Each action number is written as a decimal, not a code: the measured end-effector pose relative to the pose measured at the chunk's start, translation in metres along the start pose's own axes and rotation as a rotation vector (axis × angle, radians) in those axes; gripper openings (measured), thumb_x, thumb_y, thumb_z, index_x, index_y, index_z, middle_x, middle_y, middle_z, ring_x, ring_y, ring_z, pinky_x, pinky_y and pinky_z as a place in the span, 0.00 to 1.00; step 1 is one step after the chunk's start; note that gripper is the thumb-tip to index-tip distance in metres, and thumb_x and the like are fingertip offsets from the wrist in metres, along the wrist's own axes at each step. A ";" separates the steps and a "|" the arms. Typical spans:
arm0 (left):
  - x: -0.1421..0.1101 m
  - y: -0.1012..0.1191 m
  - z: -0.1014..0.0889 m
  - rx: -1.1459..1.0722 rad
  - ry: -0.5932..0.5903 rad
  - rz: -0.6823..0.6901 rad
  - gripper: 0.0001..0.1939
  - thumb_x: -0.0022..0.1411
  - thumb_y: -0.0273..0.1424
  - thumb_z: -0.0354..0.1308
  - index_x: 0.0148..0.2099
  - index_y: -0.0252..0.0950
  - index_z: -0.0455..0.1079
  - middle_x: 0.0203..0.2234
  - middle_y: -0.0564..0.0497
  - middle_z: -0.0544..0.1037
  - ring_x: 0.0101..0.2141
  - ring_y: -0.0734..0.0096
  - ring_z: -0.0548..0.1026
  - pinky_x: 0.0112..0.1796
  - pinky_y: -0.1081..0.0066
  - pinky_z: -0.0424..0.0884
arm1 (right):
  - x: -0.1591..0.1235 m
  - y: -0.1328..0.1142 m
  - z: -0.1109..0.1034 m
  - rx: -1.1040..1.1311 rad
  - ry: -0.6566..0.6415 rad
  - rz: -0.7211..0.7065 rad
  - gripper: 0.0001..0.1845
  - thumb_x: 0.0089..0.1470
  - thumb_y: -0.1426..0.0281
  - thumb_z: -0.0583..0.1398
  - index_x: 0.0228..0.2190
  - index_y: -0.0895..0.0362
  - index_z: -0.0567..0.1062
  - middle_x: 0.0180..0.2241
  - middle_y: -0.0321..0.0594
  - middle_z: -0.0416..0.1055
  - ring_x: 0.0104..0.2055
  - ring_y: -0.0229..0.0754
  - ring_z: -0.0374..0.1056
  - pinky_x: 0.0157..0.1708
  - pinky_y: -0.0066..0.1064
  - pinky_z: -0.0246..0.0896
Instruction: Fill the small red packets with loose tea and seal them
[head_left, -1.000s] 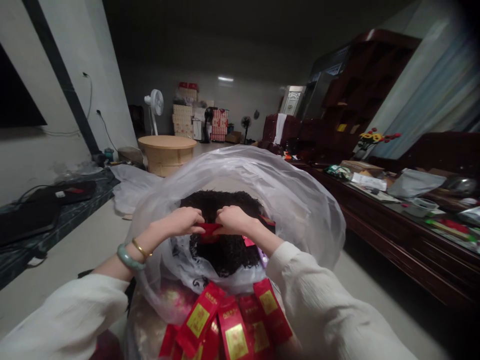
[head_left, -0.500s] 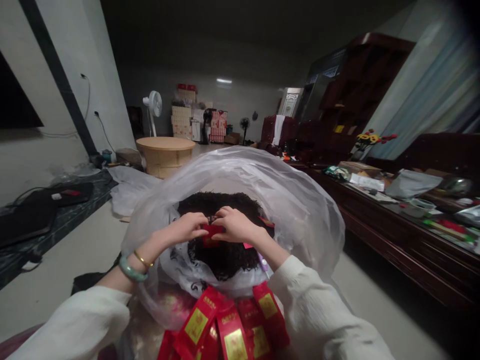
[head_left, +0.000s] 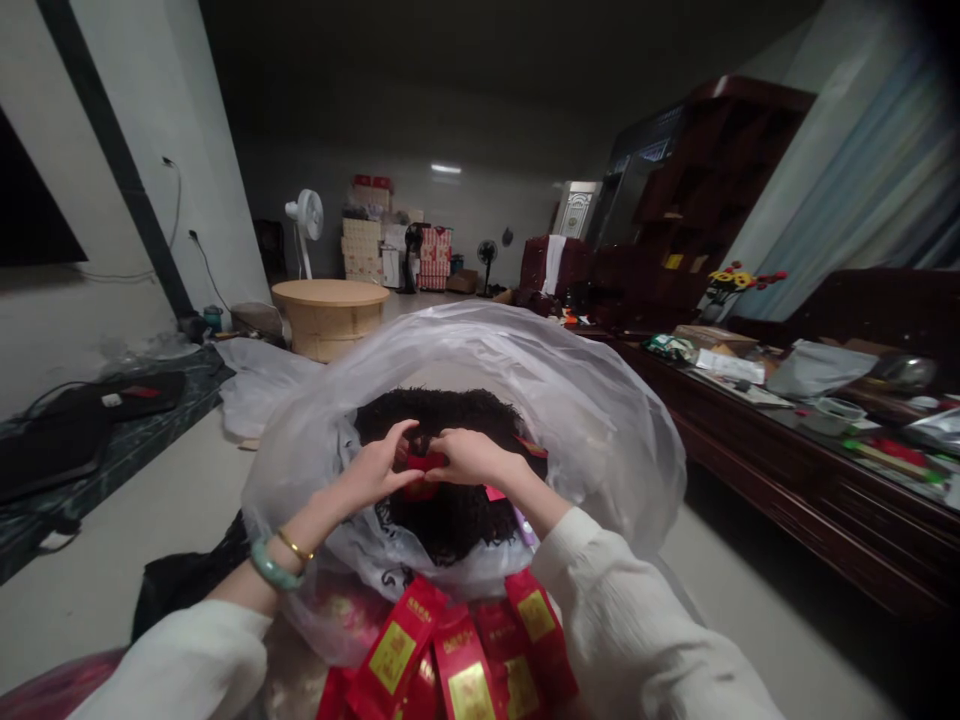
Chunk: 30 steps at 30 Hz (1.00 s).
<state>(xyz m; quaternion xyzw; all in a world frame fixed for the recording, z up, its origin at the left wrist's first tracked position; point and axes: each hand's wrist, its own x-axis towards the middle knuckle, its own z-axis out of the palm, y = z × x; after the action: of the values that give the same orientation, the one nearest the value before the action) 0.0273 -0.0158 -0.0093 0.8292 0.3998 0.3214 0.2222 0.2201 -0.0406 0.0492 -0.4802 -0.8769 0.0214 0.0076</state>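
Note:
A large clear plastic bag (head_left: 600, 430) stands wide open in front of me, holding a heap of dark, shredded material that looks like loose tea leaves (head_left: 442, 400). Over the heap, my right hand (head_left: 469, 458) pinches a small red packet (head_left: 420, 485) at its right side. My left hand (head_left: 379, 465) is at the packet's left, fingers raised and spread from the thumb, which lies close to the packet's edge; whether it touches is unclear. Several red packets with gold labels (head_left: 469, 680) lie nearest me. A purple-and-white object (head_left: 525, 527) rests at the bag's right inside.
To the right runs a long dark wooden cabinet (head_left: 750, 470) crowded with papers and bags. A round wooden table (head_left: 330, 292) and a white fan (head_left: 306, 215) stand farther back left. Stacked boxes (head_left: 362, 250) line the back wall. A dark stone ledge (head_left: 142, 435) is on the left.
My left fingers have lifted and spread away from the red packet, with the thumb staying low. My right hand keeps its pinch on the packet. The camera view has shifted slightly.

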 end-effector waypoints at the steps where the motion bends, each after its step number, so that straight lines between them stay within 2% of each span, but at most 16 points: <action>1: 0.000 -0.002 0.005 -0.043 0.025 -0.034 0.33 0.49 0.36 0.64 0.57 0.40 0.60 0.33 0.52 0.79 0.35 0.62 0.78 0.38 0.67 0.72 | 0.001 0.000 0.001 0.009 -0.009 0.005 0.19 0.53 0.56 0.61 0.43 0.55 0.76 0.39 0.45 0.73 0.39 0.46 0.71 0.29 0.28 0.57; 3: -0.001 -0.007 0.015 -0.168 0.044 -0.097 0.26 0.48 0.37 0.64 0.51 0.38 0.67 0.35 0.49 0.80 0.37 0.61 0.79 0.40 0.65 0.73 | 0.000 0.003 0.001 0.029 -0.008 -0.007 0.18 0.53 0.57 0.62 0.42 0.54 0.77 0.39 0.44 0.72 0.39 0.45 0.71 0.30 0.27 0.57; 5: -0.001 -0.012 0.023 -0.279 0.073 -0.160 0.20 0.48 0.39 0.63 0.43 0.36 0.71 0.36 0.47 0.81 0.37 0.59 0.79 0.40 0.64 0.74 | -0.003 0.006 -0.001 0.059 0.048 -0.031 0.17 0.54 0.59 0.62 0.43 0.54 0.76 0.41 0.44 0.72 0.40 0.43 0.71 0.33 0.27 0.59; 9: -0.001 -0.018 0.034 -0.331 0.218 -0.222 0.21 0.45 0.41 0.65 0.40 0.35 0.72 0.34 0.48 0.81 0.36 0.58 0.79 0.40 0.62 0.74 | -0.011 0.007 -0.005 0.024 0.186 -0.017 0.18 0.53 0.62 0.63 0.45 0.55 0.75 0.43 0.45 0.71 0.45 0.45 0.69 0.38 0.29 0.61; 14: -0.003 -0.018 0.042 -0.417 0.170 -0.194 0.19 0.48 0.41 0.63 0.40 0.36 0.68 0.33 0.50 0.80 0.35 0.63 0.78 0.38 0.65 0.74 | -0.008 0.003 0.000 -0.041 0.065 0.008 0.15 0.54 0.59 0.62 0.37 0.57 0.77 0.39 0.45 0.72 0.39 0.45 0.70 0.31 0.28 0.59; 16: -0.004 -0.018 0.047 -0.435 0.148 -0.173 0.22 0.46 0.39 0.65 0.43 0.36 0.66 0.35 0.50 0.79 0.37 0.63 0.78 0.38 0.67 0.73 | -0.003 0.002 0.003 -0.013 0.037 -0.012 0.15 0.54 0.58 0.61 0.35 0.58 0.77 0.37 0.44 0.73 0.38 0.43 0.70 0.29 0.27 0.56; 19: -0.004 -0.018 0.057 -0.349 0.143 -0.129 0.30 0.42 0.33 0.67 0.49 0.36 0.65 0.38 0.49 0.78 0.38 0.64 0.76 0.39 0.68 0.72 | 0.000 0.001 0.004 0.018 0.004 -0.053 0.10 0.53 0.62 0.62 0.33 0.57 0.77 0.35 0.41 0.73 0.35 0.40 0.69 0.28 0.26 0.52; 22: -0.003 -0.020 0.064 -0.265 0.139 -0.103 0.22 0.41 0.31 0.66 0.41 0.35 0.70 0.33 0.52 0.78 0.34 0.66 0.75 0.35 0.70 0.70 | -0.002 0.000 0.001 0.036 -0.001 -0.073 0.07 0.54 0.66 0.62 0.30 0.56 0.78 0.33 0.39 0.73 0.34 0.38 0.67 0.27 0.25 0.49; 25: -0.002 -0.021 0.067 -0.257 0.137 -0.110 0.12 0.44 0.35 0.64 0.31 0.34 0.70 0.24 0.55 0.75 0.27 0.70 0.71 0.29 0.72 0.67 | -0.006 0.003 -0.002 0.107 0.073 -0.095 0.06 0.53 0.66 0.63 0.31 0.56 0.78 0.33 0.38 0.72 0.33 0.36 0.66 0.28 0.24 0.50; 30: -0.002 -0.021 0.063 -0.263 0.154 -0.126 0.12 0.45 0.38 0.63 0.29 0.34 0.70 0.22 0.56 0.75 0.25 0.71 0.69 0.28 0.72 0.66 | -0.006 0.014 -0.004 0.341 0.249 -0.146 0.05 0.52 0.69 0.64 0.29 0.59 0.77 0.30 0.37 0.71 0.31 0.34 0.66 0.31 0.24 0.55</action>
<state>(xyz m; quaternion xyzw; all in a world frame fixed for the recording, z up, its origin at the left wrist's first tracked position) 0.0600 -0.0126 -0.0668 0.7390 0.4215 0.4190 0.3172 0.2351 -0.0381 0.0526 -0.4060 -0.8854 0.1093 0.1981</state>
